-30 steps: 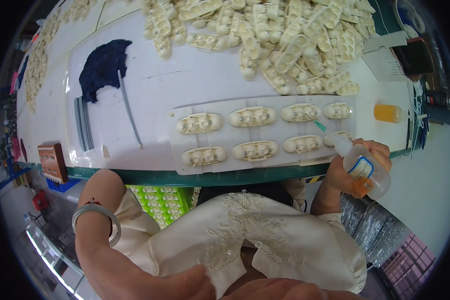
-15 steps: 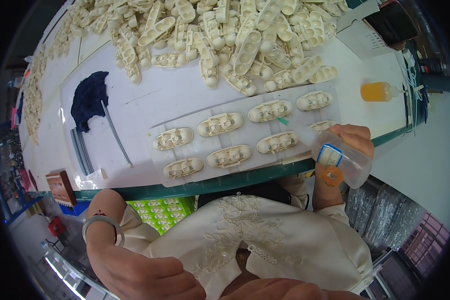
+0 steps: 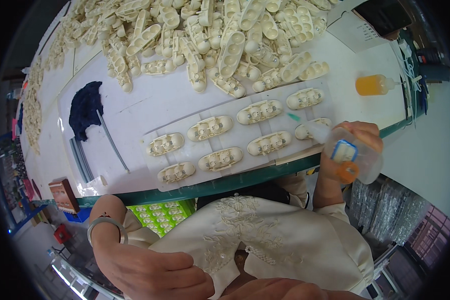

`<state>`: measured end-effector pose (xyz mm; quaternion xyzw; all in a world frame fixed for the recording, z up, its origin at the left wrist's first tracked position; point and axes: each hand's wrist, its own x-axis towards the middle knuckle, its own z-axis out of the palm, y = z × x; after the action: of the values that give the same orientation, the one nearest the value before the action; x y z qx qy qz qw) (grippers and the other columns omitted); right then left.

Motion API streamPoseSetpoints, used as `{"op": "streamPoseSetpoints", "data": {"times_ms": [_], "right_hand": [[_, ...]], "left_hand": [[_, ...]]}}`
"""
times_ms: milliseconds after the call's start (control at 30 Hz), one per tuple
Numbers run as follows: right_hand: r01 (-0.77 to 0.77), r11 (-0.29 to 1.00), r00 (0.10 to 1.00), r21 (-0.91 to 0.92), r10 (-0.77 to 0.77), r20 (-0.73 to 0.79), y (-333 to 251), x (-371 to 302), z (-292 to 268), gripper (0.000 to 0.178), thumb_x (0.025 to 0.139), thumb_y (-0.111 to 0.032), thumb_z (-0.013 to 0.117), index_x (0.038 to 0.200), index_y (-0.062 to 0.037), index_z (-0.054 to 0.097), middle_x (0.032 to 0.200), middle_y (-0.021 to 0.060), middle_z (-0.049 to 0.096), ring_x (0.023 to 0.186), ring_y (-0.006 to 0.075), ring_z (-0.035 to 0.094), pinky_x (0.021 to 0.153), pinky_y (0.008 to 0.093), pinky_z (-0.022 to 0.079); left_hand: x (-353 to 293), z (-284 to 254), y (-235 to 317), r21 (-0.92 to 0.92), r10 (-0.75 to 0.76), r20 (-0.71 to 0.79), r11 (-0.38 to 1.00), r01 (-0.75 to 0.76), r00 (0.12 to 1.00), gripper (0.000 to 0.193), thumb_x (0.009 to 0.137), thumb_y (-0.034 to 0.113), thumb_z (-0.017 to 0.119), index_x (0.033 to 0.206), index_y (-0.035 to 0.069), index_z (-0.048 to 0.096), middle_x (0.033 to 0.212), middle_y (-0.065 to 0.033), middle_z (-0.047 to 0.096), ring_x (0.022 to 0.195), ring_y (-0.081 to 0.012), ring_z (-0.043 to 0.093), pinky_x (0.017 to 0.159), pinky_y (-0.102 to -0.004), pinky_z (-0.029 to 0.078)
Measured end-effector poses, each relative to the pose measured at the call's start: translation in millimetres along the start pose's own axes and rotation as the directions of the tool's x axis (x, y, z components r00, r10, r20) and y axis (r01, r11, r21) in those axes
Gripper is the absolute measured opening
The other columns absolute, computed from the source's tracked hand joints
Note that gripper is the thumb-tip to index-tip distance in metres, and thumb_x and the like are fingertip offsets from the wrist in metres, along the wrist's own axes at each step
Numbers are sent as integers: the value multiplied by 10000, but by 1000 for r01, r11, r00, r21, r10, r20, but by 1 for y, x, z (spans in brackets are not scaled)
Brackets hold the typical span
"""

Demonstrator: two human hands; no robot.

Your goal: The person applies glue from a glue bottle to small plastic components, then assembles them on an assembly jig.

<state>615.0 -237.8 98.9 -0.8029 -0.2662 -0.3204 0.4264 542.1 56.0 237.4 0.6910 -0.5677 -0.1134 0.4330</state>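
Note:
My right hand (image 3: 362, 134) is wrapped round a clear plastic squeeze bottle (image 3: 369, 159) with a blue-edged label and an orange round part. The bottle is tilted, and its green dispensing tip (image 3: 293, 117) points left above a flat translucent tray (image 3: 195, 167). Two rows of cream oblong plastic parts lie on the tray. The tip hovers between a far-row part (image 3: 259, 112) and the rightmost near-row part (image 3: 312, 128), which the nozzle partly covers. Low in front of my chest, my left hand (image 3: 157, 272) has its fingers curled closed, with nothing visible in them.
A large heap of similar cream parts (image 3: 232, 54) covers the far side of the table. At left lie a dark blue cloth (image 3: 85, 110) and grey rods (image 3: 80, 160). An orange-filled bottle (image 3: 374, 85) lies at right, near a white box (image 3: 354, 30). Below is a green crate (image 3: 160, 217).
The bottle's tip has moved right, away from the third far-row part, with my right hand shifting slightly right. My left hand stays low and curled. The view has shifted a little.

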Motion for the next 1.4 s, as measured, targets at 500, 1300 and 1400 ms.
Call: {"op": "streamPoseSetpoints", "data": {"times_ms": [500, 1300, 1400], "right_hand": [[23, 998, 985, -61, -33, -170, 35, -5, -15, 304, 827, -263, 536, 903, 22, 461, 773, 141, 510, 685, 189, 537, 526, 252, 477], [2, 945, 797, 326, 195, -571, 4, -7, -4, 292, 820, -207, 655, 879, 36, 505, 782, 142, 521, 708, 218, 543, 567, 285, 468], [-108, 990, 982, 90, 92, 167, -5, -20, -13, 472, 883, -475, 464, 873, -5, 514, 814, 111, 514, 694, 211, 548, 534, 270, 479]], "left_hand": [[12, 4, -21, 26, 88, 67, 996, -90, 994, 149, 732, 115, 528, 801, -17, 527, 697, -96, 549, 551, -183, 519, 471, -255, 405], [4, -2, -11, -45, 247, -163, 965, -257, 955, 114, 728, 57, 521, 632, -2, 541, 633, -107, 532, 522, -176, 494, 458, -274, 390], [-4, 3, 7, -39, 267, -281, 957, -289, 922, 135, 686, 55, 534, 553, 46, 511, 575, -71, 502, 505, -160, 476, 439, -276, 355]]}}
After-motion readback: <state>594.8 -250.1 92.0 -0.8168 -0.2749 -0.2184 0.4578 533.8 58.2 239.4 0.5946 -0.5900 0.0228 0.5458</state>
